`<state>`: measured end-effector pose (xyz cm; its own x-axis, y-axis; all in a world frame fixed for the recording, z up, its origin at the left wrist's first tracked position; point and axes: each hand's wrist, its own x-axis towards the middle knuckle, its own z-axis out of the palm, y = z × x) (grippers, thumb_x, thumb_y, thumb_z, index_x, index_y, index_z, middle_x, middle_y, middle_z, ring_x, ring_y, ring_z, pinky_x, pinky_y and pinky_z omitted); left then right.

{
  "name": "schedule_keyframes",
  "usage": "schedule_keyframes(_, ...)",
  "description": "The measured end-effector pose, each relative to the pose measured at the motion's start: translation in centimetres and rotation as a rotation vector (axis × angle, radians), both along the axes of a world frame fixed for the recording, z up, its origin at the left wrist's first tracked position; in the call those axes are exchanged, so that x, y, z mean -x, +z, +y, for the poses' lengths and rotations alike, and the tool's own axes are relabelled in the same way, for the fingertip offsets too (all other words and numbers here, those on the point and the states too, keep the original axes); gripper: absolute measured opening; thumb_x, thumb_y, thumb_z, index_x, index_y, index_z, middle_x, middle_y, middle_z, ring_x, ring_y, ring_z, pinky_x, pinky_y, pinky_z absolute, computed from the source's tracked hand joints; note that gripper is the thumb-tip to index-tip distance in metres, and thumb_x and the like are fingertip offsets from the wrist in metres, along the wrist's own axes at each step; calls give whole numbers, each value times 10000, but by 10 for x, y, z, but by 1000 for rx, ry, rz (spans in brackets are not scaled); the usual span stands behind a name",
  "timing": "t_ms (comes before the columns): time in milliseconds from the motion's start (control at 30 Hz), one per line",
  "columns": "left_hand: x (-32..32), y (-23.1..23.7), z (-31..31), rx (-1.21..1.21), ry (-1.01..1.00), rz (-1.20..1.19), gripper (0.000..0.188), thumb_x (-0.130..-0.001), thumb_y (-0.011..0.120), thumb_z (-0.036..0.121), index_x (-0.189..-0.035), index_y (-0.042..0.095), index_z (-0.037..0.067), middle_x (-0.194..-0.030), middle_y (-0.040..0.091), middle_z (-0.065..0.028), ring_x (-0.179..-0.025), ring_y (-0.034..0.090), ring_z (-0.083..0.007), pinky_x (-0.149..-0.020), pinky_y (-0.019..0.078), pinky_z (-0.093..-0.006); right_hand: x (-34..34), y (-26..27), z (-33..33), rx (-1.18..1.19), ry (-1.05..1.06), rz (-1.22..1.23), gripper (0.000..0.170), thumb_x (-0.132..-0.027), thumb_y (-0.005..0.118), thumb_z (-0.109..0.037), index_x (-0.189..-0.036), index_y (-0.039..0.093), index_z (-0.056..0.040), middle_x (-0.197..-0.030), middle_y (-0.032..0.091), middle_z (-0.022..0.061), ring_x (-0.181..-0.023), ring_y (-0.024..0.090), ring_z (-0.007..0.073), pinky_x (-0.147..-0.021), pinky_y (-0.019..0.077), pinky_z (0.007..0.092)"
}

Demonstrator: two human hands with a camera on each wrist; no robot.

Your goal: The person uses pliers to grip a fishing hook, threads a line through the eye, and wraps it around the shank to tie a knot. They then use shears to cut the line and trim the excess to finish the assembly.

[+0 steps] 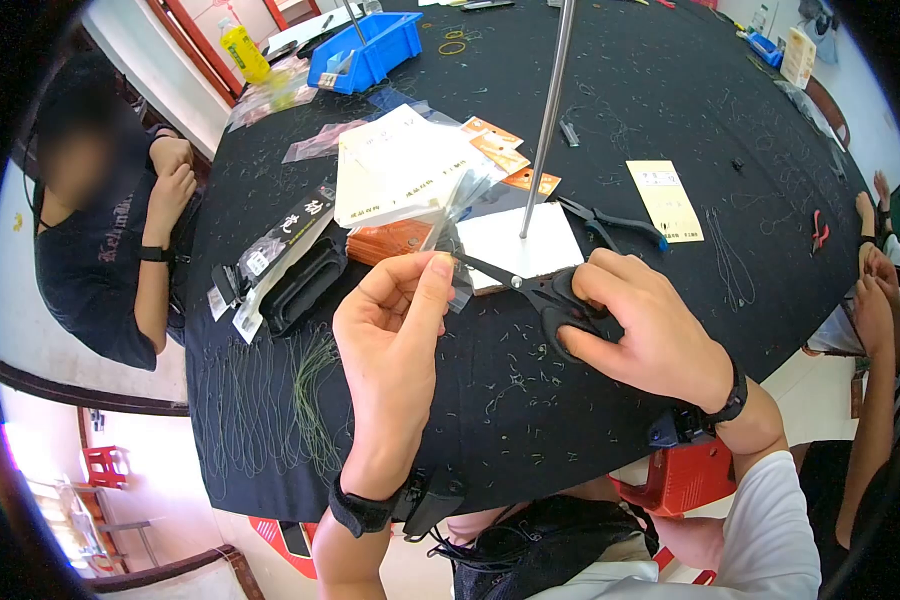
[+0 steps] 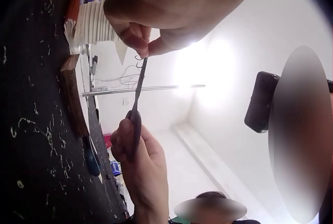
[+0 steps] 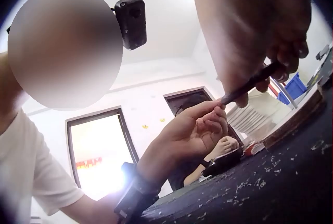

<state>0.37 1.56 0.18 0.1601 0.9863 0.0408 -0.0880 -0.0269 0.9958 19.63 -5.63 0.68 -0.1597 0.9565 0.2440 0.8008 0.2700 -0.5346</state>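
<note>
My right hand [image 1: 660, 335] grips black-handled scissors [image 1: 535, 290], thumb and fingers in the loops. Their blade tips reach right to the fingertips of my left hand [image 1: 395, 325], where thumb and index finger pinch something tiny. In the left wrist view small dark fish hooks [image 2: 139, 64] stick out by those fingertips, beside the blades; any line on them is too thin to make out. Just beyond the scissors lies a white-topped block [image 1: 560, 240] with an upright metal rod [image 1: 548, 120]. In the right wrist view the scissors [image 3: 250, 84] point toward the left fingertips.
Green line [image 1: 315, 400] lies in loose strands at left, near black packages [image 1: 300, 265]. White cards [image 1: 395, 165] and pliers [image 1: 610, 225] lie behind the hands. Farther off are a yellow card [image 1: 663, 195] and a blue bin [image 1: 390, 60]. Line scraps litter the black cloth. A person sits at left.
</note>
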Motion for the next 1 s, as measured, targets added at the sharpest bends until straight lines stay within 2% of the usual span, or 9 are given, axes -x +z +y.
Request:
schedule_keyframes(600, 0, -1, 0, 1, -14, -12, 165, -850, 646, 143, -921, 639, -6, -732, 603, 12, -618, 493, -14, -534, 360, -157, -3, 2, -1, -5, 41, -58, 240, -767, 654, -203, -825, 519, -13, -764, 507, 140, -726, 522, 323, -644, 398, 404)
schedule_keyframes(867, 0, 1, 0, 40, -13, -51, 151, -858, 628, 127, -924, 630, -8, -739, 575, 11, -620, 472, -22, -546, 356, -156, -1, 1, 1, 78, 91, 52, 234, -788, 634, -207, -821, 507, -13, -767, 500, 145, -724, 516, 325, -643, 398, 404)
schedule_keyframes(1000, 0, 1, 0, 48, -9, -73, 150, -858, 628, 128, -925, 630, -7, -734, 573, 15, -616, 470, -21, -542, 352, -155, -1, -1, 1, 44, 71, 9, 240, -787, 637, -212, -823, 504, -15, -776, 499, 144, -736, 512, 322, -660, 394, 397)
